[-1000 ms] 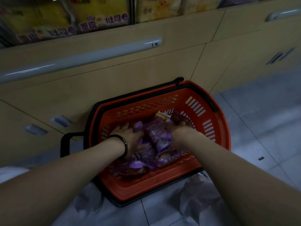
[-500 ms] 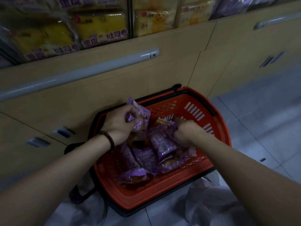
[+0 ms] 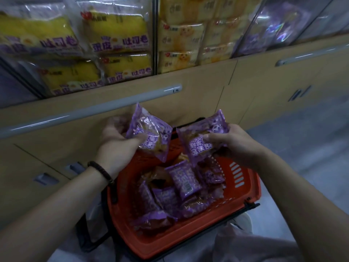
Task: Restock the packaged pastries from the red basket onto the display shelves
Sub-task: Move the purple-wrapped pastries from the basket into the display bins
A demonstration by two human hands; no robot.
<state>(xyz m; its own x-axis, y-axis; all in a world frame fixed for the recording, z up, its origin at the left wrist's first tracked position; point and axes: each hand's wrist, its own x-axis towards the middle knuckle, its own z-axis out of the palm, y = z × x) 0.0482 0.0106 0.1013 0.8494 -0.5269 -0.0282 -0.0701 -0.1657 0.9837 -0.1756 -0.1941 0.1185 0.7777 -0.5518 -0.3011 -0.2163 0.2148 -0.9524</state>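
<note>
Above the red basket (image 3: 245, 188) on the floor, both my hands are raised and each is clamped on one purple pastry packet: my left hand (image 3: 117, 142) grips the left packet (image 3: 149, 135) with the thumb across its front, and my right hand (image 3: 236, 144) pinches the right packet (image 3: 203, 138) the same way, the two packets close but not touching. Largest in front of me is the display shelf (image 3: 117, 44), its glass-fronted bays packed with yellow toast loaves (image 3: 120, 31) on the left and paler bread packs (image 3: 181, 40) beside them; a bay with purple wrappers (image 3: 272, 29) shows at the far right, blurred, and I judge that is where these belong. To do this well I should keep the holds light so the soft pastry is not crushed, carry both up together, and set them label outward. Below, the basket holds a loose heap of the same purple packets (image 3: 181, 186), several lying crosswise, so plenty remain to move
</note>
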